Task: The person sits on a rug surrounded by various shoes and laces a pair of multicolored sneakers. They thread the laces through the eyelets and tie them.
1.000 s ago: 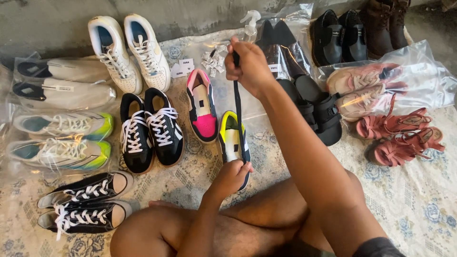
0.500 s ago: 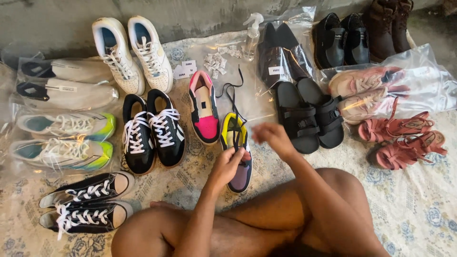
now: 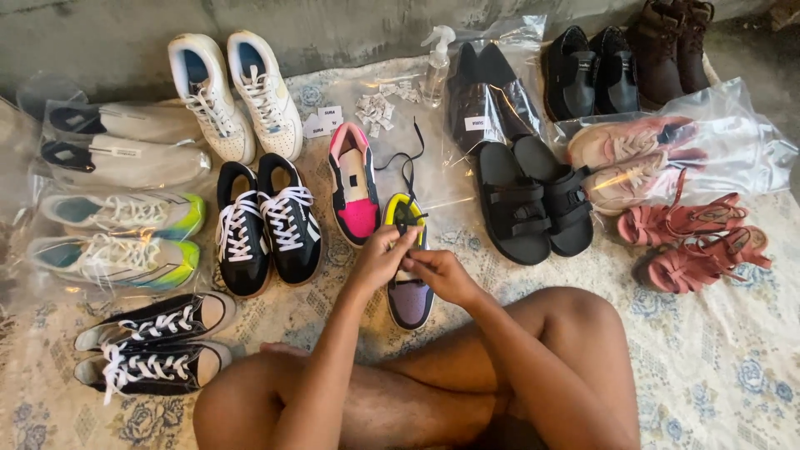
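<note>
On the floral sheet [image 3: 725, 375], both hands [image 3: 412, 262] meet atop the sneaker [image 3: 410, 296].

Yellow-and-purple sneaker [image 3: 410, 296] flat on floral cloth, black lace [image 3: 407, 162] trailing away

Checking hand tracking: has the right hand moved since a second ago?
Yes. The right hand dropped from up by the bagged black shoes down to the yellow-collared sneaker, beside the left hand.
</note>
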